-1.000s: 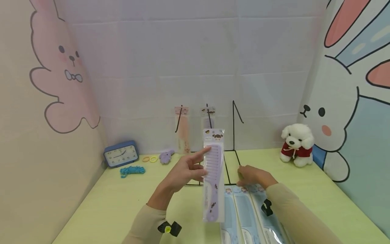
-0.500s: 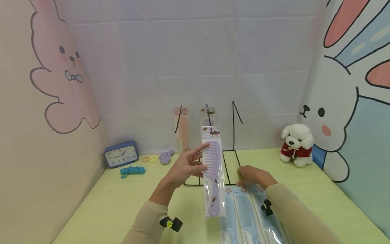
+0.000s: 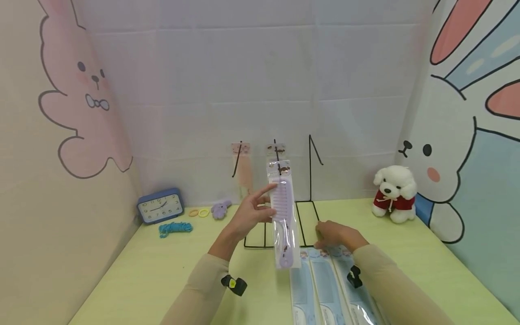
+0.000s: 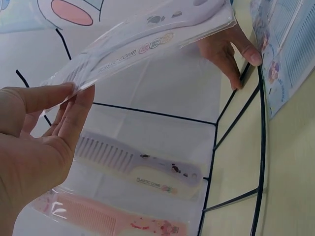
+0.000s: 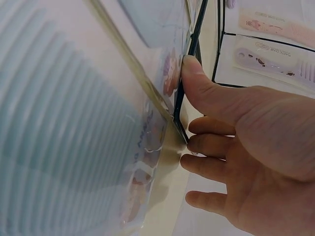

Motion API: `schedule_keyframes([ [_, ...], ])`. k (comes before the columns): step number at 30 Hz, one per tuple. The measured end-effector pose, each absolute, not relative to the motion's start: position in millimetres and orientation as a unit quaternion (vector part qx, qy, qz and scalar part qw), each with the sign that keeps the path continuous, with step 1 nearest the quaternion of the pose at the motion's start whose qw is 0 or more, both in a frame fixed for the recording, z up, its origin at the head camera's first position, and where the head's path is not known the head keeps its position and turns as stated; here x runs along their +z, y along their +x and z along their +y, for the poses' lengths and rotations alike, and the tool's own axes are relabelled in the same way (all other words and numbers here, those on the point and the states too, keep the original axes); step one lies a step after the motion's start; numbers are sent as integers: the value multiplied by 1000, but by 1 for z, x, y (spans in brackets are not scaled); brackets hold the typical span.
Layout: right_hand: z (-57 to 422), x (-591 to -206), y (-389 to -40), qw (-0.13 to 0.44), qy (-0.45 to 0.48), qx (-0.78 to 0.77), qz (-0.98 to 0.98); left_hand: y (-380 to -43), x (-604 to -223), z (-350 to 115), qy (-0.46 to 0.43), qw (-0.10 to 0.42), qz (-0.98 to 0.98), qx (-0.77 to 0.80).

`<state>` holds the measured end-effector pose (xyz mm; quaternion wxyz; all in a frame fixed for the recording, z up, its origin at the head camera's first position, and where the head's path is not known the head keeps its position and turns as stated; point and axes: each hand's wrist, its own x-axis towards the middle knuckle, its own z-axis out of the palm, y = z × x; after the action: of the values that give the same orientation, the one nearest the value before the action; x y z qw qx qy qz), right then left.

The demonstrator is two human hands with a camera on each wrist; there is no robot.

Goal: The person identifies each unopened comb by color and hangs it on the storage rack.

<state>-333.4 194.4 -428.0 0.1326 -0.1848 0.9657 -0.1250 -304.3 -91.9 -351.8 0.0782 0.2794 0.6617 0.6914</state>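
Note:
My left hand (image 3: 253, 211) pinches a packaged purple comb (image 3: 285, 198) by its left edge, thumb in front. The pack is upright, its top at the tip of the middle hook of a black wire rack (image 3: 310, 176); I cannot tell whether the hook passes through it. Another packaged purple comb (image 4: 128, 160) hangs behind on that hook, mostly hidden in the head view. On the left hook hangs a packaged pink comb (image 3: 244, 171); the right hook is bare. My right hand (image 3: 339, 235) grips the rack's front right corner, thumb on the wire (image 5: 181, 98).
Several packaged blue combs (image 3: 325, 284) lie side by side in front of the rack, under the right forearm. At left are a blue clock (image 3: 160, 206), blue cord (image 3: 175, 228), rings (image 3: 204, 212) and a small purple plush (image 3: 220, 210). A white toy dog (image 3: 395, 194) sits at right.
My left hand has carried the purple comb up and forward, its top now reaching the middle hook's tip. My right hand has stayed at the rack's corner.

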Motion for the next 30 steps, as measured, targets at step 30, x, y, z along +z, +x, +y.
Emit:
schedule_keyframes([
  [30,193,-425,-331,125,-185,-116,968,-379,-348,-67,175,-14,719,672],
])
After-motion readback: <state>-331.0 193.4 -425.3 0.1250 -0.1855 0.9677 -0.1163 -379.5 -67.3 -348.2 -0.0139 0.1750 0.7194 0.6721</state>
